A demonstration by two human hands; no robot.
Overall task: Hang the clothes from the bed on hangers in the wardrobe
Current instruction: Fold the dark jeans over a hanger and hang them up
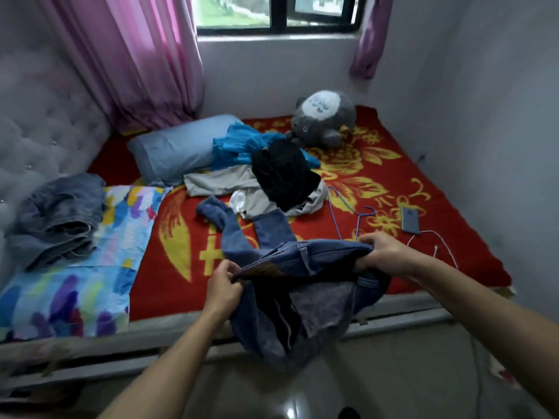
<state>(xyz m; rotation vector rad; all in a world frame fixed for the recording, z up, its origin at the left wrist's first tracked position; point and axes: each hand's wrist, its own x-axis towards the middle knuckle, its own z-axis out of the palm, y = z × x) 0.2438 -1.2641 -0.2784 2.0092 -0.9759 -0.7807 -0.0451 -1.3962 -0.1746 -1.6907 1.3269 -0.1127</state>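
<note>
Two hands (pixel 222 287) (pixel 384 255) pinching jeans (pixel 320 257), waistband crosswise

Here's the bed (pixel 121 355), with a red-and-gold blanket (pixel 378 176) spread across it. Take the blue pillow (pixel 178 146) as marker: a heap of clothes (pixel 281 173) touches its right side, with a grey plush toy (pixel 326 116) just beyond. Nearer than the pillow, to its left, folded denim (pixel 60 213) sits on a multicoloured sheet (pixel 90 282); to its right trail the legs of the jeans (pixel 233 234). Well right of the pillow lie a blue wire hanger (pixel 333 211), then a phone (pixel 410 220) on its white cable (pixel 435 237).
</note>
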